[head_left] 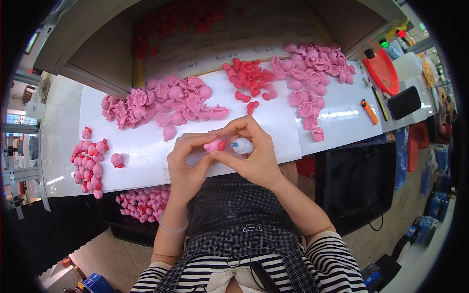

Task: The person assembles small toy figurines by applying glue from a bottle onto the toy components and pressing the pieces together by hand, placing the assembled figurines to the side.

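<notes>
Over the near edge of the white work surface, my left hand (187, 155) pinches a small round pink toy figure (212, 146) between thumb and fingertips. The fingertips of my right hand (259, 158) meet the same figure from the other side, by a red piece (222, 145) on its right. Inside the curl of my right hand sits a small white squeeze bottle (243, 146), its blue tip pointing at the red piece. Whether the tip touches the piece I cannot tell. Beyond my hands lie loose red pieces (248, 77) in a heap.
Pink hollow shapes are heaped at left (171, 100) and right (312, 68). Assembled pink-and-red figures (89, 166) cluster at the left edge; more fill a bin (141, 204) below. An orange cutter (369, 112), a black phone-like slab (404, 103) and a red tray (382, 72) lie right.
</notes>
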A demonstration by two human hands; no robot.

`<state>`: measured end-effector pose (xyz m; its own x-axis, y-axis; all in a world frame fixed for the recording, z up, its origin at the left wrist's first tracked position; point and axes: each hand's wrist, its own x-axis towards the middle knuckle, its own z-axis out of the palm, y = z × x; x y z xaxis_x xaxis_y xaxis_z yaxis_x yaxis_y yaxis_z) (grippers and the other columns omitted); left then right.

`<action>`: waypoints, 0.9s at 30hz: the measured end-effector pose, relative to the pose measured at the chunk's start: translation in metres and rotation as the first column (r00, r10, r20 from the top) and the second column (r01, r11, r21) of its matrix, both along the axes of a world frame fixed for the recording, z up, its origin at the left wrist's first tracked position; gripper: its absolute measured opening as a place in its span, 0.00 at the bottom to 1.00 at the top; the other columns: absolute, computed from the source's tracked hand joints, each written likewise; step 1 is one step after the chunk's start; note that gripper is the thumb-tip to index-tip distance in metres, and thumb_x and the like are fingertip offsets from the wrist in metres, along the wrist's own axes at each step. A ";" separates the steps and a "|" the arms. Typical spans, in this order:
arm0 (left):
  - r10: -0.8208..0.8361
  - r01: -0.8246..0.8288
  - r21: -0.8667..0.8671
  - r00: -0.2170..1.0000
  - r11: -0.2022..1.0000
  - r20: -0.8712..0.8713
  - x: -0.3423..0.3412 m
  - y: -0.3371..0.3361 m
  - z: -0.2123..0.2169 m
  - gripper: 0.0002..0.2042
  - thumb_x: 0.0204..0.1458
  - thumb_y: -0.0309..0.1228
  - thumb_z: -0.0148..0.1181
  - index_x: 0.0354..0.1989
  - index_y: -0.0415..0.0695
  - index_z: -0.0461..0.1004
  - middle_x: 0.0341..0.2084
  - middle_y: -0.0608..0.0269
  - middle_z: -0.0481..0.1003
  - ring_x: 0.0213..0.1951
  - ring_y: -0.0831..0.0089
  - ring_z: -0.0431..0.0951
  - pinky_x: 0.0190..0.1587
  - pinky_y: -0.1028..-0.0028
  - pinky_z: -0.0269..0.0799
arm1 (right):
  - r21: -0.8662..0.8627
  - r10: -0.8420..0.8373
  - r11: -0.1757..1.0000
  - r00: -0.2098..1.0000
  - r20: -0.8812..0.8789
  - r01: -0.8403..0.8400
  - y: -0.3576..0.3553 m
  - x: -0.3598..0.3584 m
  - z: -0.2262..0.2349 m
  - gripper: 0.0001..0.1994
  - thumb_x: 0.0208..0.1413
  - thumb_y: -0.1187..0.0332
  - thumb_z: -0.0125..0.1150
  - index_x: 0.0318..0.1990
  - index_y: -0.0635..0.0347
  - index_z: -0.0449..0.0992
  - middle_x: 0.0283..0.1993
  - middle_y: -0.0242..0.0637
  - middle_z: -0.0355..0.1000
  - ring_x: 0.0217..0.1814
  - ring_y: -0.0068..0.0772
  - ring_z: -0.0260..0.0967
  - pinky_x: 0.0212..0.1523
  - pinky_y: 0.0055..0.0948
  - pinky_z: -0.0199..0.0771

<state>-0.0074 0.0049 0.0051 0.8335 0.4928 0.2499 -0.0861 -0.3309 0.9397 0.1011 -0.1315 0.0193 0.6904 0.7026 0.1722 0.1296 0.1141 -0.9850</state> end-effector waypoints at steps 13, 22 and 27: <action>0.059 -0.068 0.279 0.997 0.958 0.039 0.001 0.000 0.008 0.19 0.37 0.20 0.73 0.42 0.40 0.80 0.34 0.63 0.73 0.39 0.69 0.72 0.42 0.74 0.69 | -0.100 0.027 0.995 0.997 0.079 -0.019 0.000 0.004 0.006 0.23 0.47 0.72 0.75 0.49 0.64 0.70 0.50 0.39 0.76 0.46 0.22 0.72 0.50 0.24 0.72; 0.072 -0.112 0.297 0.987 0.948 0.143 0.006 -0.001 0.007 0.20 0.34 0.22 0.73 0.42 0.43 0.82 0.35 0.63 0.77 0.42 0.68 0.74 0.49 0.69 0.66 | -0.002 0.103 0.995 0.985 -0.135 -0.105 -0.002 0.005 0.005 0.21 0.49 0.72 0.73 0.49 0.65 0.72 0.47 0.37 0.75 0.51 0.25 0.73 0.51 0.23 0.72; 0.082 -0.123 0.490 0.991 0.863 0.105 0.001 -0.001 0.011 0.18 0.34 0.25 0.73 0.39 0.45 0.83 0.32 0.69 0.79 0.40 0.71 0.77 0.57 0.68 0.58 | -0.003 0.125 0.992 0.986 -0.114 -0.126 -0.002 0.004 0.003 0.20 0.51 0.74 0.70 0.50 0.65 0.70 0.48 0.38 0.75 0.52 0.24 0.72 0.51 0.22 0.72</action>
<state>-0.0064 0.0036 0.0156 0.7527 0.3694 0.5449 -0.0917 -0.7608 0.6425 0.1056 -0.1332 0.0223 0.6110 0.7865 0.0900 0.0023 0.1119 -0.9937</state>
